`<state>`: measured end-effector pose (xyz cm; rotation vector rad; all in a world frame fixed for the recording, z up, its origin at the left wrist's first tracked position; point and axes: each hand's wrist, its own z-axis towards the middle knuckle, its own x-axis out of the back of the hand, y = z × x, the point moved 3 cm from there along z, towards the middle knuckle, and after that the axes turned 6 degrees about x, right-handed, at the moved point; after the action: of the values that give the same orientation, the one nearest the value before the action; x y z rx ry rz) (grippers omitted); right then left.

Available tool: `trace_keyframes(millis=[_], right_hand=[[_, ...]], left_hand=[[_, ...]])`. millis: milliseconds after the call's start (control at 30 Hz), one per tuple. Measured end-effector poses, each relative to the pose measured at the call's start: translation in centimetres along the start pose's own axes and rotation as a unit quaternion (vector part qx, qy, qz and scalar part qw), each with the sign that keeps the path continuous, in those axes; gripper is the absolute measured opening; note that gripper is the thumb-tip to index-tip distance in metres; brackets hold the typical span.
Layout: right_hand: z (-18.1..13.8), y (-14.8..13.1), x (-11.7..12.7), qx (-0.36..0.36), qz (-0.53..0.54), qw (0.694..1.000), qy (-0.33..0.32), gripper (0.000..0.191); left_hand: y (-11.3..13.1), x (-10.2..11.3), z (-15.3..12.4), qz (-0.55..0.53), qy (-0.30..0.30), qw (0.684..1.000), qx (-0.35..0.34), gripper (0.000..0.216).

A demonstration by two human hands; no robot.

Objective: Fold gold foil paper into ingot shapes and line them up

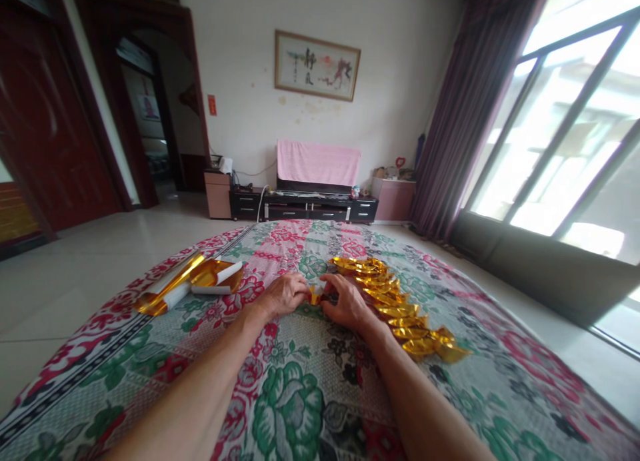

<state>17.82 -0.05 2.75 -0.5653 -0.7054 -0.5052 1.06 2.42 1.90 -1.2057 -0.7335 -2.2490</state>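
Note:
Between my two hands is a small piece of gold foil paper (314, 296), mostly covered by the fingers. My left hand (286, 293) pinches its left end, and my right hand (345, 302) grips the right end with curled fingers. Just right of my right hand lies a row of folded gold foil ingots (395, 311), several of them, overlapping one another. Off to the left, sheets of gold foil paper (203, 281) with white backs lie partly curled on the flowered cloth (287, 408).
Beyond the cloth's far edge stands a low black TV cabinet (315, 208), with a pink cloth (319, 162) draped over the screen. A window (560, 128) and a dark curtain (475, 108) are on the right. Doorways open at the left.

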Motion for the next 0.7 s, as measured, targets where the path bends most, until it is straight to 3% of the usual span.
trace_keyframes(millis=[333,700], right_hand=[[-0.15,-0.04,-0.22,-0.018,0.024,1.0,-0.003,0.014],[-0.06,0.0,0.04,0.045,0.065,0.995,-0.06,0.019]], left_hand=[[-0.18,0.02,0.02,-0.008,-0.001,1.0,0.006,0.018],[-0.04,0.37,0.27,-0.033,-0.029,0.999,0.021,0.02]])
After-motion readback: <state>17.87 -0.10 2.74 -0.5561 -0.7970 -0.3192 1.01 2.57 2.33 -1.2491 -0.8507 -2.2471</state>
